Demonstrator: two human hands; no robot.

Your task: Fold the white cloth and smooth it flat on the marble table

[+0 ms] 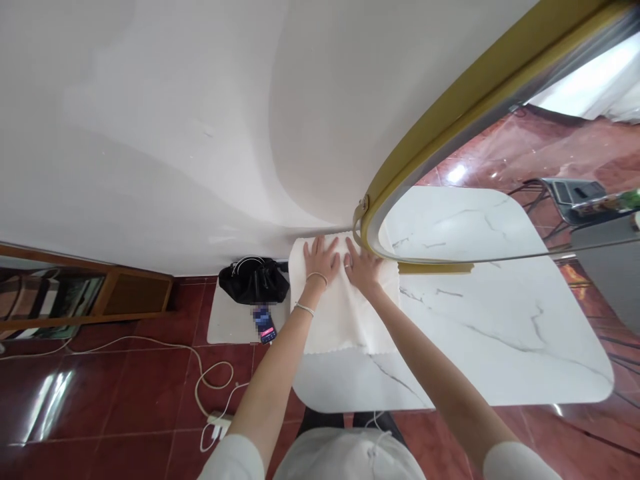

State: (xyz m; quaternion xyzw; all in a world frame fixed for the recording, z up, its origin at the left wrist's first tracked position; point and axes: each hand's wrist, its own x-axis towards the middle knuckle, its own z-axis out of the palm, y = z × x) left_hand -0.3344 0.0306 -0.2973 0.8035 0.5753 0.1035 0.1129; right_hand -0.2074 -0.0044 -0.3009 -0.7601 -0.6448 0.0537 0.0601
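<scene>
A white cloth [335, 320] with a wavy edge lies over the left end of the white marble-patterned table [480, 333]. My left hand [321, 261] rests flat on the cloth's far part, fingers spread, with bracelets at the wrist and forearm. Beside it, my right hand [361, 268] also presses flat on the cloth, fingers apart, a ring on one finger. Some right fingertips are partly hidden by the mirror's gold rim. Slight creases run through the cloth between and below my hands.
A gold-framed mirror [435, 143] leans over the table at the right, against the wall [200, 133]. Left of the table, a black bag [255, 280] and a phone [265, 325] lie on a pale seat [227, 320]. A cable and power strip [219, 421] are on the red-tiled floor.
</scene>
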